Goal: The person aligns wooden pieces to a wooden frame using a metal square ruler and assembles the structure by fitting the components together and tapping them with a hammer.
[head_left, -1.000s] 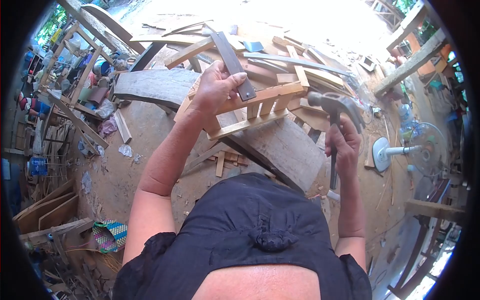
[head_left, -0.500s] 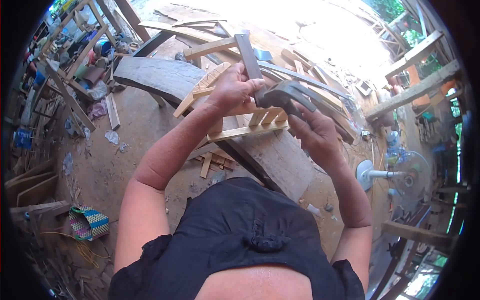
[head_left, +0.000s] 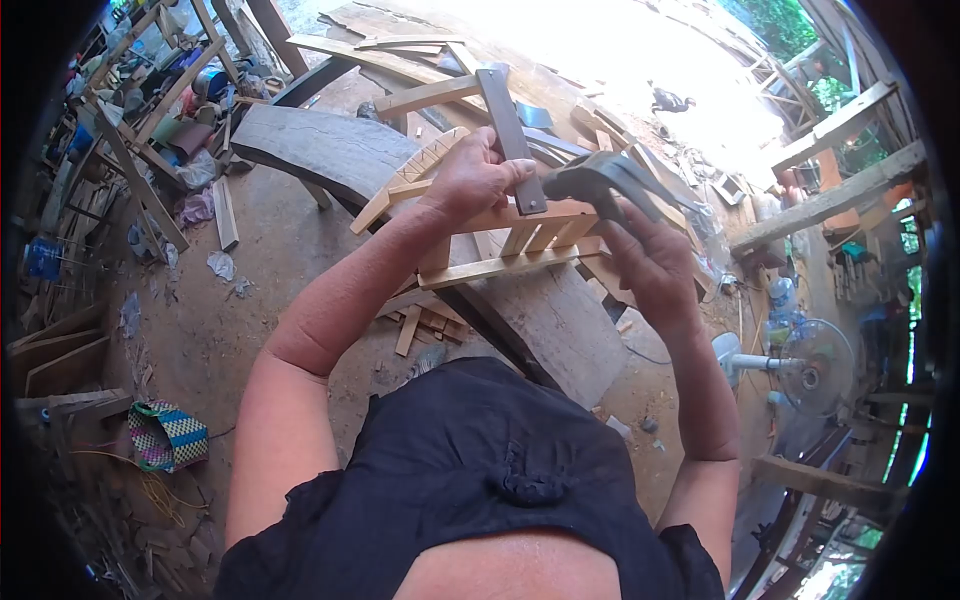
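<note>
My left hand [head_left: 474, 182] is closed on a dark flat wooden strip [head_left: 505, 125], thumb on its face and fingers along its left edge. A small pale spot like a nail head shows at the strip's near end. That end lies over a rail of a light wooden frame [head_left: 490, 268] with several short slats. In my right hand [head_left: 652, 262] is a claw hammer [head_left: 600, 182], gripped by the handle, which the fingers mostly hide. The hammer's head is just right of the strip's near end, apart from it. Beneath the frame runs a thick grey plank bench [head_left: 310, 140].
Wood offcuts [head_left: 425, 325] lie on the floor under the bench. A standing fan [head_left: 800, 365] is at the right. To the left are a woven basket [head_left: 168, 436] and a cluttered pile. Long boards [head_left: 390, 65] lie beyond the bench, and a dark bird [head_left: 672, 98] is farther off.
The hammer and my right hand have moved to the right, away from the strip's near end, which now shows. My left hand keeps its hold on the strip.
</note>
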A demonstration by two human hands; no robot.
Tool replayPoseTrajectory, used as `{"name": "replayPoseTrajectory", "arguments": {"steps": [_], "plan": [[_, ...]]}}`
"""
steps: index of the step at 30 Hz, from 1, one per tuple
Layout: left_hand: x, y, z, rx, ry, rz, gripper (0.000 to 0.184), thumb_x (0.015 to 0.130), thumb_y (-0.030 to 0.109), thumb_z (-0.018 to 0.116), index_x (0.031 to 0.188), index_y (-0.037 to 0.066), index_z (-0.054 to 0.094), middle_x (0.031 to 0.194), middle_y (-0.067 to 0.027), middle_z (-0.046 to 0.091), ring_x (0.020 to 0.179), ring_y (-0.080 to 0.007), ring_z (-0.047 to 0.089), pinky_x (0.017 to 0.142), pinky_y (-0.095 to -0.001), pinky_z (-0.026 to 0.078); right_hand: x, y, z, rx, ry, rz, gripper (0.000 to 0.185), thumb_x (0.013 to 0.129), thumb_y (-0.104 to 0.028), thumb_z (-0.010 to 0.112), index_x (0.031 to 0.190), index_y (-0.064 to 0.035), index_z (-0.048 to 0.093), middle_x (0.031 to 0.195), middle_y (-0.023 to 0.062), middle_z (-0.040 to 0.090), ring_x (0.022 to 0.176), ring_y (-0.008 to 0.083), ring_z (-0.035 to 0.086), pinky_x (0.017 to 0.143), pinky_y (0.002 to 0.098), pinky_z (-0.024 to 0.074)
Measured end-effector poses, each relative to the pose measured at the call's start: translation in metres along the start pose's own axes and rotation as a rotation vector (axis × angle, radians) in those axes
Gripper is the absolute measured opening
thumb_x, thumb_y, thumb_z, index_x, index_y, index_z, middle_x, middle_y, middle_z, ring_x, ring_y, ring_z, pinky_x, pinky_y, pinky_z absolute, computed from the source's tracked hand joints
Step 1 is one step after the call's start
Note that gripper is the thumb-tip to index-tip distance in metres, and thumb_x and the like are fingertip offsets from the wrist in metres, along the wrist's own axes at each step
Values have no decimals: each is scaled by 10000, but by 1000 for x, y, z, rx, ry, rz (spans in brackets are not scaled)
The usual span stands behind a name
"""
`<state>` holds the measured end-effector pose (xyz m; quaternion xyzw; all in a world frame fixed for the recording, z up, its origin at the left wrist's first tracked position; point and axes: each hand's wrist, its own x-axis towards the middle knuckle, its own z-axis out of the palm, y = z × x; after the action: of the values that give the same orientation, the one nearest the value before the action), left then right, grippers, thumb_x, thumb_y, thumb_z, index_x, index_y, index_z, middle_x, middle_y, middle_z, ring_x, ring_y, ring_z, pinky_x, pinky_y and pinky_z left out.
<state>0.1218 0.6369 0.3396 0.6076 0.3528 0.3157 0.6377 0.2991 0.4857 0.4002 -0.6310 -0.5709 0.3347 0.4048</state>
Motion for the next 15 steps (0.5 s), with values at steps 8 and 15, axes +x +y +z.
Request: {"name": "replayPoseTrajectory", "arguments": {"steps": [8, 15], "plan": [[5, -1, 2, 27, -13, 0, 344, 857, 105, 634, 1111, -71, 481, 837, -118, 647, 660, -120, 614, 500, -243, 467, -2, -13, 4, -110, 8, -17, 323, 913, -207, 605, 1177, -20, 598, 672, 25, 580, 626, 54, 474, 556, 255, 410], [8, -3, 1, 78, 41, -31, 352, 843, 121, 653, 1094, -71, 498, 847, -126, 643, 665, -140, 626, 520, -257, 492, 3, -22, -2, 134, 68, -36, 321, 923, -181, 593, 1217, -52, 592, 710, -45, 548, 644, 28, 450, 565, 203, 393]]}}
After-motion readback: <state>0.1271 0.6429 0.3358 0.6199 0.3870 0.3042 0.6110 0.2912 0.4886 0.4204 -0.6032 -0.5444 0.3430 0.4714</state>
